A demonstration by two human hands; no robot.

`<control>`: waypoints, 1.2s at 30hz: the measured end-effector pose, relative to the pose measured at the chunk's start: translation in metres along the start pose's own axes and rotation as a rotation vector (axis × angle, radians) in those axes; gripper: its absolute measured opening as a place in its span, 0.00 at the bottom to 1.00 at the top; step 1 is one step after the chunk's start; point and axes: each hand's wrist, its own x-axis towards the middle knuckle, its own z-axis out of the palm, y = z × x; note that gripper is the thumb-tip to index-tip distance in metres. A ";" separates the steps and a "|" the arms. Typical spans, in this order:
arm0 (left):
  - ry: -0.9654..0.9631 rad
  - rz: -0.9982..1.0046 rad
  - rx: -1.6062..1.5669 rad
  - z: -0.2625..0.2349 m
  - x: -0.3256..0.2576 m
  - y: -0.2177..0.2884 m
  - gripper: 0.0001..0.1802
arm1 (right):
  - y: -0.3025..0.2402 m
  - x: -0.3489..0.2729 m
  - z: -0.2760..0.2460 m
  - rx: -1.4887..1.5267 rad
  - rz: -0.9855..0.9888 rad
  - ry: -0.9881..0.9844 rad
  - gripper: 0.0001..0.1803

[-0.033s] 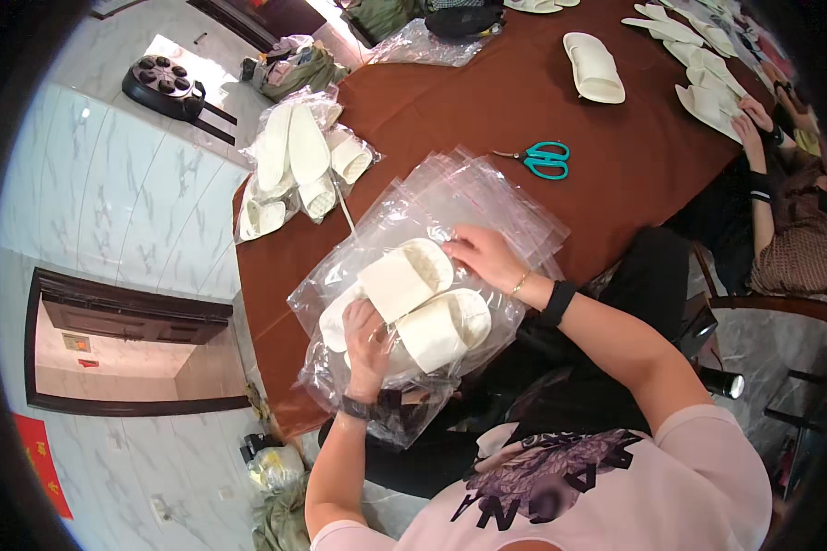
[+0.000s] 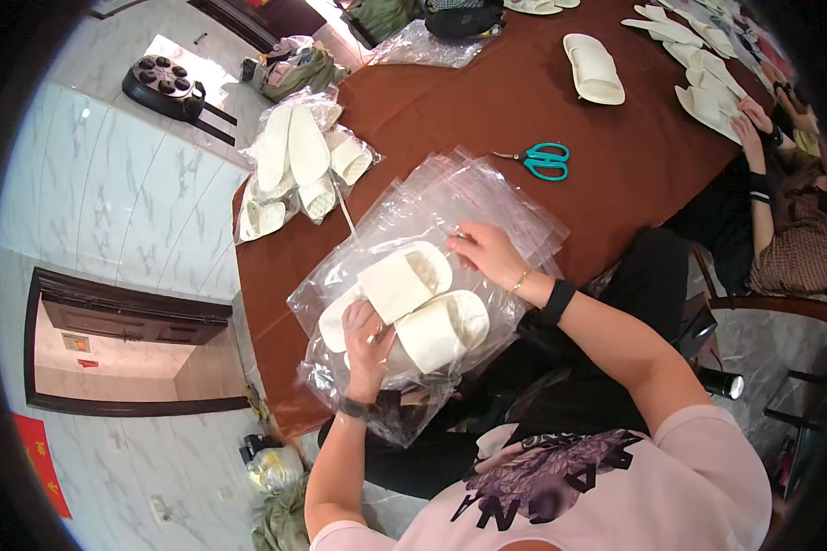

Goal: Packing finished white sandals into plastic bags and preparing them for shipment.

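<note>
1. In the head view, resting the bent fingers of the left hand (image 2: 368, 338) on the lower left part of a pair of cream slide slippers (image 2: 397, 283), probably steadying it; not being able to tell a firm clamp from a light press.
2. Bending the thumb and fingers of the right hand (image 2: 473, 246) close together over clear film, just beyond the slippers' upper right end; not being able to tell a pinch from a touch.
3. Having the pair lying side by side, straps up, apparently within a clear plastic bag (image 2: 412, 421), layers being hard to separate by eye.
4. Bearing all this on a fanned stack of clear bags (image 2: 498, 195) at the near edge of the brown-covered counter (image 2: 413, 110), presumably for easy reach.
5. Seeing teal-handled scissors (image 2: 547, 162) beyond the stack, bagged slippers (image 2: 308, 151) to the left, a lone cream slipper (image 2: 594, 70) farther back, and loose slippers (image 2: 708, 78) near a co-worker's hands (image 2: 751, 136).
6. Finding only loose, overlapping film crowding both hands, likely clinging; having scissors lying well apart.
</note>
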 end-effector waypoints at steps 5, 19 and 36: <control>-0.042 -0.210 -0.075 -0.008 -0.039 -0.027 0.17 | 0.033 0.026 -0.014 -0.162 -0.071 0.235 0.15; 0.728 -0.661 -0.022 -0.125 -0.054 0.014 0.16 | 0.027 0.037 -0.007 -0.651 -0.012 0.294 0.15; 0.176 -0.340 -0.018 0.101 -0.006 0.015 0.19 | 0.051 0.046 -0.169 -1.372 -0.377 0.206 0.22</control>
